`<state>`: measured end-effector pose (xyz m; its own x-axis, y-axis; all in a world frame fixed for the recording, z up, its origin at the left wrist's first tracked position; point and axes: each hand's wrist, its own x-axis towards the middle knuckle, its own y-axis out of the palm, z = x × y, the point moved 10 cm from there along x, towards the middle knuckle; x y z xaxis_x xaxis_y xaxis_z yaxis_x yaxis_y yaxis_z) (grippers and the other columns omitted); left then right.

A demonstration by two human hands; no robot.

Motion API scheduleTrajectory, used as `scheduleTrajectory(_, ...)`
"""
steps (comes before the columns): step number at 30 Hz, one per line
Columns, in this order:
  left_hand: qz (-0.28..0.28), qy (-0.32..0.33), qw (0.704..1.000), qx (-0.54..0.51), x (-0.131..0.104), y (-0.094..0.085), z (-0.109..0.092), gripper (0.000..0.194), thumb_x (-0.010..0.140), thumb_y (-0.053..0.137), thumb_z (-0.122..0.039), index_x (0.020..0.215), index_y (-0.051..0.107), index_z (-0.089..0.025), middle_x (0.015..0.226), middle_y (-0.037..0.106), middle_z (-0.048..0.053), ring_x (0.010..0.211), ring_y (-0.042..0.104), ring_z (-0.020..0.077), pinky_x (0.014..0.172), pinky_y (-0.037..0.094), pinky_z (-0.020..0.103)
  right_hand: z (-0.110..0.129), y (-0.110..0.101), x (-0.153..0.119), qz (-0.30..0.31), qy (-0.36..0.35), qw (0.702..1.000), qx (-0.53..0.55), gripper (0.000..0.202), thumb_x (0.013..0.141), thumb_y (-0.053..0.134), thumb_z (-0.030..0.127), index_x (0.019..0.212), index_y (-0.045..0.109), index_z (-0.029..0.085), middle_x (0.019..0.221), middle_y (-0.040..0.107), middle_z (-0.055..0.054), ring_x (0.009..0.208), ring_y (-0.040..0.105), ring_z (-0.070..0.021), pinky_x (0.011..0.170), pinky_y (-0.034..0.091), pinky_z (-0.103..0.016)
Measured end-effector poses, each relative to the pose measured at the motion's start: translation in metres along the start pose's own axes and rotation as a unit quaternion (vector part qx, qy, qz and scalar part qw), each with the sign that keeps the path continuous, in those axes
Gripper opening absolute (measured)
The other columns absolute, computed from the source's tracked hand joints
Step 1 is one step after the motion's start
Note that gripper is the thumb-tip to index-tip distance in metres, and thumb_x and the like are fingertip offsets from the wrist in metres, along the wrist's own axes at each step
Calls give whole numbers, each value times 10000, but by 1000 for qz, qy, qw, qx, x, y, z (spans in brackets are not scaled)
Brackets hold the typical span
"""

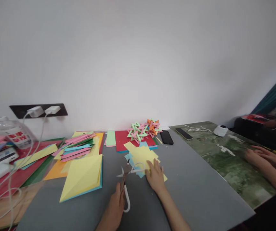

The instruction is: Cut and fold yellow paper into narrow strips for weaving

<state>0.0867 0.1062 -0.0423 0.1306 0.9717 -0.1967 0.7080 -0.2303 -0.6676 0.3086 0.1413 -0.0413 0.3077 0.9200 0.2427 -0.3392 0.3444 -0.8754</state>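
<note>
In the lower middle of the head view, my left hand (113,205) is closed on a pair of white-handled scissors (126,175). Their blades are spread apart, and the two handle loops point right and down. Part of the grip is hidden behind my fingers. My right hand (156,176) lies with fingers spread on yellow paper pieces (140,156), pressing them to the grey table mat (181,192). Light blue paper pieces (140,174) stick out from under the yellow ones. One scissor loop reaches over the papers beside my right fingers.
Folded paper stars (139,131) sit on red paper (122,139) by the wall. Yellow squares (82,175) and coloured strips (77,149) lie left, near a bottle (17,133) and white cables (10,179). Phones (166,137) lie right; another person's hands (260,157) rest there.
</note>
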Motion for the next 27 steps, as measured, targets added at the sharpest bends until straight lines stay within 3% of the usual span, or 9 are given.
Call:
scheduleTrajectory(4, 15, -4, 997, -69, -9, 7, 17, 442, 846, 213, -378, 1186, 359, -137, 805, 631, 59, 703, 603, 155, 630, 451, 235, 52, 7, -31, 15, -50, 994, 97, 443, 729, 484, 287, 1167, 492, 222, 1342, 323, -97, 1251, 203, -299, 973, 189, -490)
scheduleTrajectory(7, -5, 21, 995, -95, -10, -2, 8, 398, 844, 220, -377, 1117, 387, -140, 878, 624, 77, 774, 599, 155, 673, 444, 228, 78, 2, -41, 19, -55, 969, 241, 411, 745, 465, 333, 1139, 520, 232, 1322, 363, -71, 1242, 236, -277, 987, 206, -452)
scheduleTrajectory(9, -9, 31, 997, -71, -7, -6, -7, 338, 857, 197, -333, 1065, 394, -153, 886, 627, 82, 786, 598, 148, 669, 434, 221, 78, -5, -42, 8, -5, 925, 379, 395, 809, 341, 400, 1080, 557, 211, 1262, 441, -82, 1189, 340, -255, 959, 277, -422)
scheduleTrajectory(13, 33, 8, 994, 102, 5, 5, -46, 262, 869, 212, -277, 1026, 398, -181, 817, 645, 70, 723, 616, 158, 579, 405, 230, 70, 1, -48, 67, 98, 774, 622, 505, 822, 252, 508, 1141, 476, 187, 1007, 619, -100, 877, 589, -225, 700, 471, -357)
scheduleTrajectory(16, 61, 70, 981, 168, 13, 28, -82, 262, 861, 254, -274, 1043, 413, -175, 840, 643, 83, 782, 610, 186, 631, 405, 257, 38, -6, -47, 9, 142, 748, 648, 566, 692, 551, 455, 1172, 413, 187, 888, 653, -66, 747, 613, -191, 616, 479, -280)
scheduleTrajectory(18, 78, 172, 968, 164, 14, 45, -108, 277, 855, 275, -261, 1088, 410, -195, 920, 620, 84, 839, 587, 185, 693, 400, 269, -4, -10, -40, -89, 201, 753, 620, 492, 650, 581, 437, 1045, 490, 158, 762, 658, -48, 637, 608, -172, 553, 472, -255)
scheduleTrajectory(20, 79, 269, 951, 134, 13, 57, -128, 249, 846, 307, -266, 1039, 454, -211, 1012, 580, 71, 925, 540, 179, 769, 381, 271, -35, -4, -24, -117, 229, 740, 621, 429, 645, 557, 414, 980, 505, 151, 639, 643, -25, 539, 593, -169, 491, 463, -261)
scheduleTrajectory(22, 73, 263, 954, 121, 23, 65, -128, 254, 853, 272, -235, 963, 497, -196, 979, 579, 68, 902, 533, 175, 758, 387, 269, -64, 6, -4, -142, 270, 729, 613, 320, 645, 512, 381, 863, 521, 146, 576, 628, -25, 473, 576, -165, 466, 465, -279)
scheduleTrajectory(27, 11, 287, 950, 120, 44, 66, -136, 305, 840, 271, -186, 1035, 504, -210, 999, 561, 61, 924, 506, 180, 809, 372, 295, -107, 7, 39, -185, 286, 761, 552, 160, 646, 437, 335, 595, 456, 184, 452, 560, -17, 438, 571, -180, 465, 477, -317)
